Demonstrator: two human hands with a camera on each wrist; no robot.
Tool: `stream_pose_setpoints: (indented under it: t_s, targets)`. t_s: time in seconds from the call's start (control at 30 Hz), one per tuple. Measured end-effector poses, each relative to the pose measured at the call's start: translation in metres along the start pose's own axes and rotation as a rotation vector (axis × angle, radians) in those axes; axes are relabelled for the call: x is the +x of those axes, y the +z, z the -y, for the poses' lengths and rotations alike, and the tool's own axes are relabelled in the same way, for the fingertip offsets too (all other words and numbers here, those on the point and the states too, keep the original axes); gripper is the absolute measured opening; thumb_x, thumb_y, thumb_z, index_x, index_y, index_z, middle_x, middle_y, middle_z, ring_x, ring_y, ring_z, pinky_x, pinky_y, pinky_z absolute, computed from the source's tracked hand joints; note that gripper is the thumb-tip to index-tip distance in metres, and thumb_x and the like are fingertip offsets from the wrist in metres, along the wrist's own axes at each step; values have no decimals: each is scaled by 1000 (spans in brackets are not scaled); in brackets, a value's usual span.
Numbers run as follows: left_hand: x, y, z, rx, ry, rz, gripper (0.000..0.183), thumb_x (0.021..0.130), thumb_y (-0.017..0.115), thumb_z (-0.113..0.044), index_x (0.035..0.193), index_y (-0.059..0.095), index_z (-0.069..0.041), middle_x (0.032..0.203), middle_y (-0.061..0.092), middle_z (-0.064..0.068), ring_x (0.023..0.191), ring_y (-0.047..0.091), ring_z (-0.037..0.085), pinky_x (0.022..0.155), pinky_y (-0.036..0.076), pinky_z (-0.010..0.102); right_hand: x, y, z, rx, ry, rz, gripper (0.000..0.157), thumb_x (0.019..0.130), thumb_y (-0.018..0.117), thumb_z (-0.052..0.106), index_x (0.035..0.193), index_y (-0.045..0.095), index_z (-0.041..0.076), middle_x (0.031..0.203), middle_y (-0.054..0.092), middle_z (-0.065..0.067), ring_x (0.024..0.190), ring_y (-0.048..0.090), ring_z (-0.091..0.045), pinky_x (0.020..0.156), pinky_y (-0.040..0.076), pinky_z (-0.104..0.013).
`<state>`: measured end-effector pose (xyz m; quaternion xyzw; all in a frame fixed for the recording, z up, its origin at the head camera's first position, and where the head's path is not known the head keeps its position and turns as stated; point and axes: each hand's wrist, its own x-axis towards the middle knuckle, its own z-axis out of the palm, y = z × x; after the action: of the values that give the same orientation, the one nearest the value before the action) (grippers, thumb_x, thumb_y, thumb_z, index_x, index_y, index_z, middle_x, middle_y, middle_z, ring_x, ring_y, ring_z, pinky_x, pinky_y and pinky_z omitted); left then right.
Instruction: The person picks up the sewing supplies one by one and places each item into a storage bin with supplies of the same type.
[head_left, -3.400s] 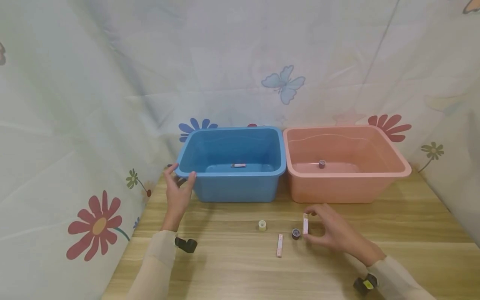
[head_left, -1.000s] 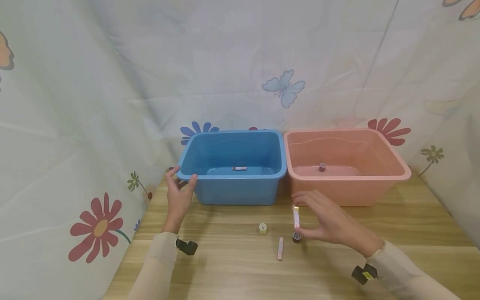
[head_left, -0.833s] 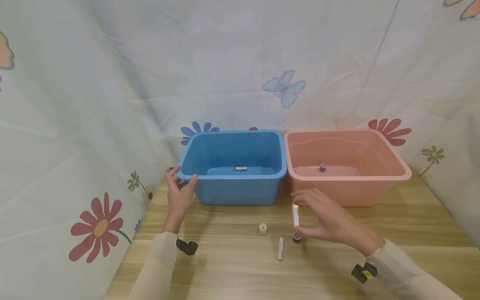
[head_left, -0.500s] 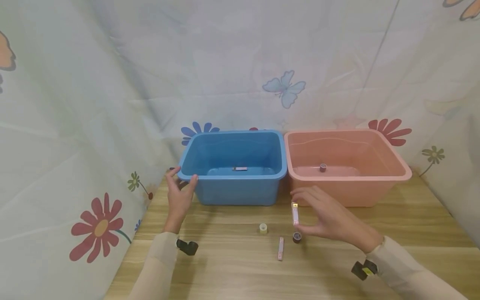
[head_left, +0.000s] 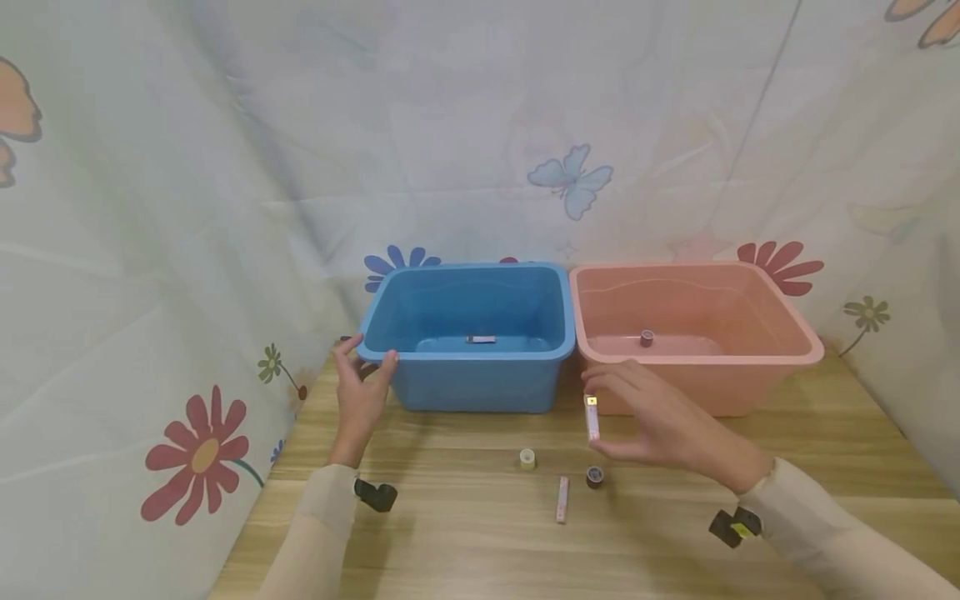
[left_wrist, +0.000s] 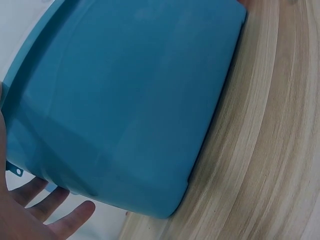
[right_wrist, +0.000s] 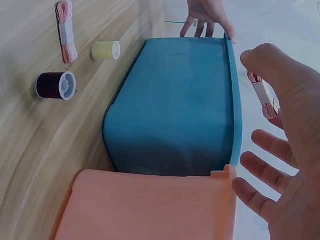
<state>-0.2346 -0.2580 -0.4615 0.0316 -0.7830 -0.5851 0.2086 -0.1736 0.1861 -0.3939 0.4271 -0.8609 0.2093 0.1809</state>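
My right hand (head_left: 660,417) pinches a folded pink tape measure (head_left: 592,419), wrapped in a white paper band, between thumb and fingertips. It is held up in front of the pink tub (head_left: 697,360); the right wrist view shows the tape measure (right_wrist: 262,94) partly behind the thumb. My left hand (head_left: 362,404) grips the near left corner of the blue tub (head_left: 472,383), thumb on the front rim. Below the right hand, a dark thread spool (head_left: 595,477) stands on the table. To its left lie another folded tape measure (head_left: 562,500) and a pale yellow thread spool (head_left: 527,458).
The two tubs stand side by side at the back of the wooden table (head_left: 450,542). Inside the blue one lies a folded tape measure (head_left: 481,339); inside the pink one, a dark thread spool (head_left: 647,337). A patterned curtain (head_left: 450,125) hangs behind and at the sides.
My right hand has carried the tape measure leftward and up from beside the dark spool, still rising over the last second. My left hand has kept its place on the blue tub.
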Motion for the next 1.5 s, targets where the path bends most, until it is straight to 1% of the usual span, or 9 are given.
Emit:
stream_pose_setpoints:
  t_s: [0.17, 0.4, 0.53, 0.7, 0.93, 1.13, 1.2, 1.33, 1.5]
  targets:
    - [1, 0, 0, -4, 2, -2, 75, 93, 73, -50, 151, 30, -29, 151, 46, 16, 127, 56, 37, 95, 50, 59, 5, -3, -1, 9, 2, 9, 62, 75, 91, 36, 124, 63, 12, 137, 61, -5, 124, 55, -21, 98, 52, -46]
    - [1, 1, -1, 6, -3, 9, 75, 93, 72, -53, 151, 29, -30, 151, 45, 18, 128, 55, 37, 97, 50, 60, 12, -7, -4, -10, -33, -7, 63, 73, 91, 36, 124, 64, 10, 137, 61, -6, 128, 53, -24, 105, 48, -47]
    - [1, 1, -1, 9, -2, 9, 76, 93, 71, -53, 152, 29, -29, 152, 45, 18, 128, 55, 38, 97, 50, 60, 17, -9, -6, -5, -41, -15, 61, 75, 89, 36, 123, 64, 9, 137, 60, -6, 128, 53, -24, 105, 48, -46]
    - [1, 1, -3, 12, -4, -2, 75, 93, 72, -53, 150, 31, -30, 151, 47, 18, 127, 56, 37, 96, 50, 58, 22, -11, -8, 1, -24, -9, 60, 76, 89, 36, 123, 64, 9, 139, 59, -6, 131, 53, -25, 106, 47, -49]
    - [2, 0, -3, 14, -7, -3, 75, 93, 72, -53, 151, 30, -30, 151, 47, 19, 127, 56, 37, 95, 50, 59, 29, -10, -8, -7, 14, -13, 59, 77, 88, 39, 124, 64, 13, 147, 55, -8, 134, 48, -26, 107, 45, -53]
    - [2, -2, -2, 14, -4, -4, 75, 93, 72, -53, 151, 30, -31, 151, 47, 17, 128, 55, 37, 96, 50, 60, 37, -11, -8, 3, 31, -19, 61, 78, 88, 39, 128, 64, 15, 151, 51, -7, 138, 44, -26, 106, 44, -57]
    - [2, -2, -1, 13, -6, -2, 75, 93, 72, -53, 152, 30, -30, 152, 47, 18, 128, 55, 37, 96, 50, 60, 40, -11, -10, -4, 28, -25, 62, 78, 89, 40, 129, 65, 14, 151, 52, -7, 138, 44, -26, 106, 44, -58]
    - [1, -1, 0, 10, -13, -2, 75, 93, 72, -53, 152, 30, -30, 152, 48, 19, 128, 56, 37, 96, 50, 59, 44, -12, -13, -23, 20, -26, 60, 78, 88, 41, 126, 66, 14, 150, 53, -7, 137, 45, -27, 106, 45, -58]
    - [-1, -1, -1, -11, 1, 3, 75, 93, 72, -51, 151, 31, -29, 148, 50, 18, 126, 56, 36, 93, 51, 57, 50, -14, -15, 1, 19, -18, 58, 78, 88, 41, 124, 64, 15, 150, 52, -6, 137, 45, -27, 106, 43, -58]
